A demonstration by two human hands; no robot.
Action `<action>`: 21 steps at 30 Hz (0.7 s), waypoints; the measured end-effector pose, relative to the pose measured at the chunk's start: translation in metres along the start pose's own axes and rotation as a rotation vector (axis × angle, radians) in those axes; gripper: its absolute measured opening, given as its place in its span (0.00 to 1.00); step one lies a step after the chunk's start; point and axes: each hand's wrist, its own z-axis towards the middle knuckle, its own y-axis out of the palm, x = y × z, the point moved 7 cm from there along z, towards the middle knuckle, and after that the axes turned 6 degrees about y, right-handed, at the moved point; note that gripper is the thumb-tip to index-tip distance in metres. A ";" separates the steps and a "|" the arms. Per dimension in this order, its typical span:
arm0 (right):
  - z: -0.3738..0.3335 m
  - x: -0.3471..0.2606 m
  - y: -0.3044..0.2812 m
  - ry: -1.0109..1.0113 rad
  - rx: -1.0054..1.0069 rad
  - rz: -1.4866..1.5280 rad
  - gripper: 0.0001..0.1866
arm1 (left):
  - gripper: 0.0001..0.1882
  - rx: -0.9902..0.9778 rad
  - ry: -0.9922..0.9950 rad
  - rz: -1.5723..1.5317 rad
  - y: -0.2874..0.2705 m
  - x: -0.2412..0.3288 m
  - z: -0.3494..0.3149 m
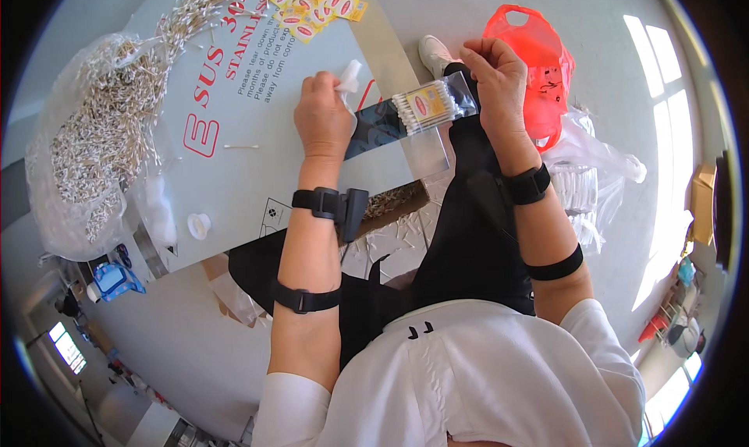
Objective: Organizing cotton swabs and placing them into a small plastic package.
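My left hand [322, 118] is closed above the table, with a crumpled white translucent strip [349, 76] sticking out beside the thumb. My right hand [501, 88] is raised past the table's right edge, thumb and fingertips pinched together; whatever is between them is too small to make out. Between the hands, a clear plastic pack of cotton swabs [406, 116] with a yellow card [429, 101] inside juts over the table edge. Under its left end lies a dark strip [374, 129]. A clear flat sleeve [425, 152] lies just nearer to me.
A big clear bag spills loose cotton swabs [109, 127] over the table's left side. Yellow cards [316, 10] are heaped at the back. One swab [241, 147] lies alone, near a small white lid [199, 226]. Right of my legs stands a red plastic bag [538, 72].
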 end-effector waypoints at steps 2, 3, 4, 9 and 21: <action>-0.003 -0.002 -0.010 0.026 0.012 -0.011 0.04 | 0.06 -0.174 0.215 -0.014 0.016 0.036 -0.022; -0.005 0.000 -0.019 0.027 0.023 -0.017 0.04 | 0.05 -0.338 0.264 -0.080 0.024 0.058 -0.050; -0.007 0.003 -0.025 0.018 0.026 0.000 0.03 | 0.06 -0.417 0.359 -0.130 0.021 0.078 -0.075; -0.026 0.013 -0.039 0.040 0.031 0.039 0.03 | 0.08 -0.408 0.225 -0.244 0.006 0.082 -0.071; -0.046 0.002 -0.041 -0.006 -0.016 0.056 0.03 | 0.08 -0.145 0.140 -0.151 0.036 0.098 -0.055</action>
